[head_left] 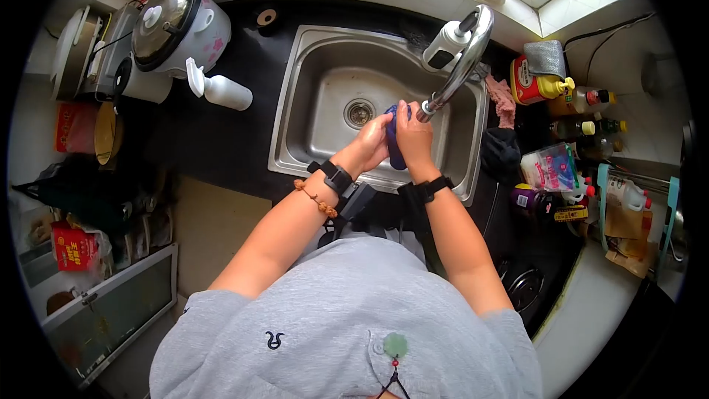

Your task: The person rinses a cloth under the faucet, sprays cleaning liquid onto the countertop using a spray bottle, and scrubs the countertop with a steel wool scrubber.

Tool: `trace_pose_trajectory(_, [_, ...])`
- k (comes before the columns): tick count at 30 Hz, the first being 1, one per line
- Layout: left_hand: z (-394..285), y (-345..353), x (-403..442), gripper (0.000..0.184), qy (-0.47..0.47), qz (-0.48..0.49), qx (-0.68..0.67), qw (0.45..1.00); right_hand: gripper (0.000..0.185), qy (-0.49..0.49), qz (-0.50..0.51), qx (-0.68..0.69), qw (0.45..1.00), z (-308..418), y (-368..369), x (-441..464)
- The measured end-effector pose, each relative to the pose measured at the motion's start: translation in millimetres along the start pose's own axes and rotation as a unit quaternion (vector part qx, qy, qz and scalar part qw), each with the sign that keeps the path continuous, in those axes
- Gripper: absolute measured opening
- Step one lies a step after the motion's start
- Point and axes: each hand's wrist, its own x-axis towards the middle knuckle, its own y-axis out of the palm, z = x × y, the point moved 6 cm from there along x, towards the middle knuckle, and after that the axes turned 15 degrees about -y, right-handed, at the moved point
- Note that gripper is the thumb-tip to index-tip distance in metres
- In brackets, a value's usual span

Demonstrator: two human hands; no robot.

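The dark blue cloth (397, 154) was bunched between the two hands over the near side of the sink (283, 133), just below the faucet's spout tip (424, 114). It looked light and soft, likely to fold and sag rather than break; if wet, it would have been slippery and heavier. The thick middle seemed the surest place to take hold, with the lower end hanging loose.

The left hand (369, 145) was partly closed, palm turned inward, with its fingers against the cloth's left side. The right hand (415, 142) was closed further, its fingers bent over the upper part and its back close to the spout. Both had hold of the cloth, though how firmly they pressed could not be told, nor whether water was running.

Beyond the hands, the drain (360, 113) lay in the basin floor, to their left. The chrome faucet (484, 29) arched in from the far right, beside a white filter unit (445, 46). A pink cloth (502, 101) and a black cloth (502, 154) lay right of the sink; a white spray bottle (229, 94) and a rice cooker (203, 33) stood on the left
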Motion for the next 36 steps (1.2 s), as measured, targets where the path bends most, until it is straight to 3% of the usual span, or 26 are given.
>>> trace_pose_trajectory(1, [2,1,-6,0.045,-0.012,-0.021,0.028,0.999,0.028,0.042,0.007,0.014,0.999,-21,0,1])
trace_pose_trajectory(3, [-2,2,-7,0.047,-0.002,0.033,0.027,0.999,0.028,0.098,0.005,0.069,0.993,-67,3,5])
trace_pose_trajectory(4, [-6,5,-10,0.047,0.009,0.06,0.017,0.998,0.036,0.134,-0.027,0.194,0.972,-103,16,2])
trace_pose_trajectory(6, [-11,6,-8,0.045,0.034,0.07,-0.002,0.997,0.046,0.193,-0.027,0.318,0.928,-101,4,2])
trace_pose_trajectory(9, [-19,15,-11,0.037,0.076,0.039,-0.04,0.996,0.056,0.37,0.035,0.61,0.7,-50,4,-17])
trace_pose_trajectory(10, [-22,10,-9,0.037,0.099,-0.004,-0.001,0.995,0.06,0.373,0.049,0.616,0.693,-63,16,-25])
trace_pose_trajectory(12, [-27,-5,-5,0.037,0.147,-0.09,0.074,0.982,0.057,0.304,0.025,0.512,0.803,-78,20,-32])
trace_pose_trajectory(16, [-20,-15,-3,0.036,0.099,-0.204,0.075,0.971,0.03,0.105,-0.033,0.317,0.942,-63,-2,-8])
trace_pose_trajectory(17, [-13,-11,2,0.036,0.055,-0.161,0.041,0.985,0.019,0.068,-0.069,0.305,0.947,-34,-17,-1])
trace_pose_trajectory(18, [-5,-7,5,0.035,0.011,-0.118,0.005,0.993,0.021,0.054,-0.053,0.269,0.96,-23,-16,-3])
trace_pose_trajectory(20, [1,-1,21,0.034,0.064,-0.031,0.002,0.997,0.024,0.044,-0.023,0.218,0.975,20,-28,-5])
trace_pose_trajectory(23, [10,3,19,0.037,0.042,-0.049,-0.001,0.998,0.032,-0.055,-0.035,0.025,0.998,26,-28,-5])
trace_pose_trajectory(26, [21,-1,27,0.038,0.021,-0.063,0.05,0.997,0.036,0.015,-0.071,-0.08,0.994,-21,-36,13])
trace_pose_trajectory(28, [21,8,24,0.039,0.025,-0.048,0.053,0.997,0.038,0.155,-0.039,0.01,0.987,-76,-19,11])
trace_pose_trajectory(30, [10,34,8,0.04,0.043,-0.012,0.035,0.998,0.035,0.174,-0.062,0.063,0.981,-59,-21,3])
trace_pose_trajectory(34, [-8,13,9,0.042,0.012,-0.078,0.063,0.995,0.023,0.099,-0.057,0.223,0.968,14,-23,-6])
trace_pose_trajectory(36, [-7,17,8,0.039,0.049,-0.078,0.054,0.994,0.023,0.077,-0.038,0.198,0.976,8,-16,0])
